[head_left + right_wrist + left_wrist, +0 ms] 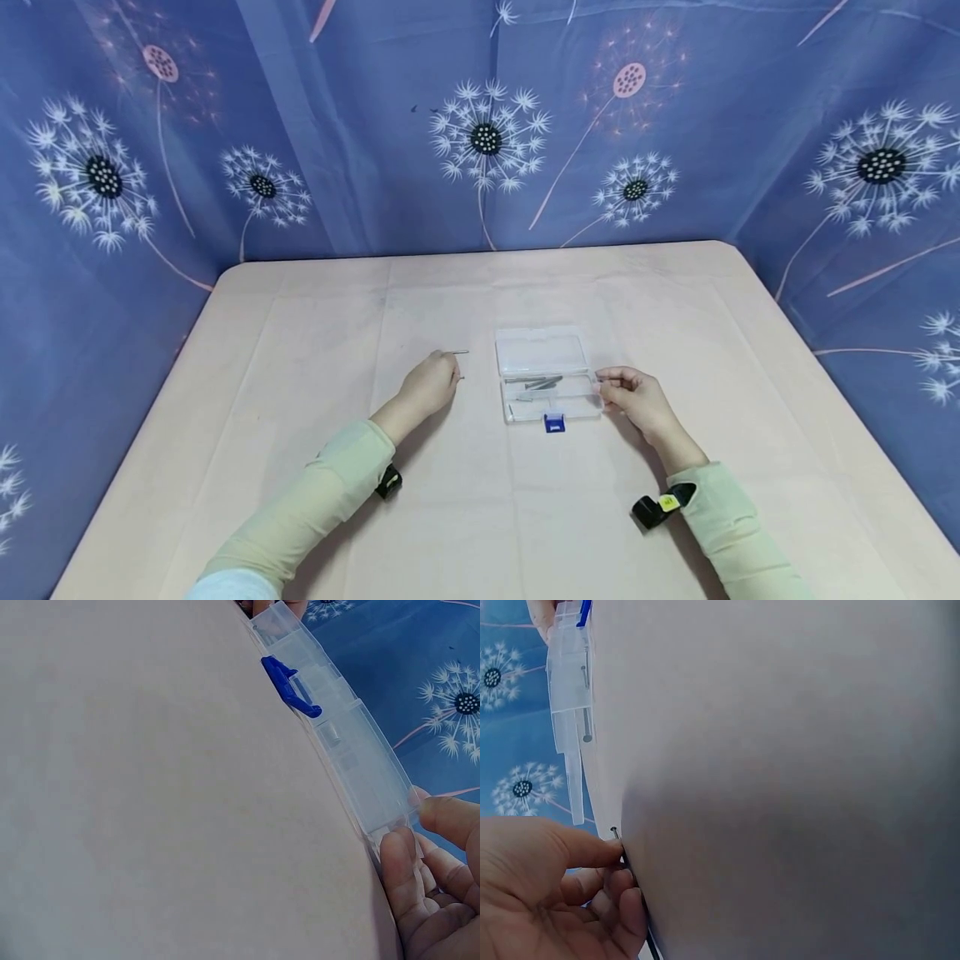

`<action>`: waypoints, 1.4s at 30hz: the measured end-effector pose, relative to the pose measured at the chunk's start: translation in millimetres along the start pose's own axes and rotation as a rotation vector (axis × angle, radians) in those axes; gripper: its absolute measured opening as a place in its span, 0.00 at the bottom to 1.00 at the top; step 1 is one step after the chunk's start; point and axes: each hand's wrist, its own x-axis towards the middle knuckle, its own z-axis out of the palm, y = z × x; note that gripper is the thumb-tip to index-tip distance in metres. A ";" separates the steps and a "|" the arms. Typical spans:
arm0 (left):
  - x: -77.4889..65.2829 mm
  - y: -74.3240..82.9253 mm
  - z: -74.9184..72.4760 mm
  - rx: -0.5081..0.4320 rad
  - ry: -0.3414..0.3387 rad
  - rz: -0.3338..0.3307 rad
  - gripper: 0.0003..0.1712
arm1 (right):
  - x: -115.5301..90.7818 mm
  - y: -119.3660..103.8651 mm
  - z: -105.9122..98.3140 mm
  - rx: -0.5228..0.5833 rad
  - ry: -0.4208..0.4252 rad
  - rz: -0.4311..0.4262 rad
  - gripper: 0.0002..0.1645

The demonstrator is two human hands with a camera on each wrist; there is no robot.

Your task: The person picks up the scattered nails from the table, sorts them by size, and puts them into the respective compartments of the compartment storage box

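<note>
Tabletop (465, 508) carrying an open clear box (540, 350)
The right hand (637, 404) grips its end, likely to steady it; the left hand (429, 385), off to its left, pinches a thin metal piece (459, 352), tip jutting free.

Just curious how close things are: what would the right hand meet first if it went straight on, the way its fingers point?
The right hand would meet the clear plastic box first; its fingers hold the box's end, so there seems no gap between.
</note>
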 end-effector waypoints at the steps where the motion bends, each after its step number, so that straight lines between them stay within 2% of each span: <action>1: 0.3 0.6 0.2 0.022 0.004 0.019 0.07 | 0.1 0.0 -0.3 -0.001 0.000 -0.002 0.23; 4: 1.1 1.0 1.1 0.083 0.021 0.061 0.08 | 1.1 -0.5 -0.8 -0.004 0.003 -0.008 0.23; 8: 1.7 0.3 1.7 0.118 0.017 0.081 0.12 | 2.5 -0.2 -0.8 -0.007 0.003 -0.012 0.22; 12: 0.3 -0.1 2.6 0.115 -0.002 0.087 0.13 | 2.0 1.8 -0.8 0.002 -0.001 -0.007 0.22; 16: 0.0 -0.2 2.0 0.066 0.027 0.090 0.08 | 2.0 2.6 -1.1 0.012 -0.007 -0.014 0.22; 21: 0.9 -0.4 0.7 -0.044 0.103 0.120 0.04 | 1.7 3.1 -1.6 0.018 -0.006 -0.017 0.23; 31: 1.7 -0.8 -0.2 -0.393 0.163 0.141 0.02 | 0.6 3.5 -1.4 0.012 -0.006 -0.018 0.23; 36: -1.8 -1.1 -3.3 -0.506 0.214 0.138 0.07 | 0.6 3.7 -1.5 0.005 -0.011 -0.013 0.23; 42: -7.8 -2.1 -4.9 -0.585 0.186 0.108 0.11 | 1.3 1.4 -2.4 -0.003 -0.010 -0.016 0.22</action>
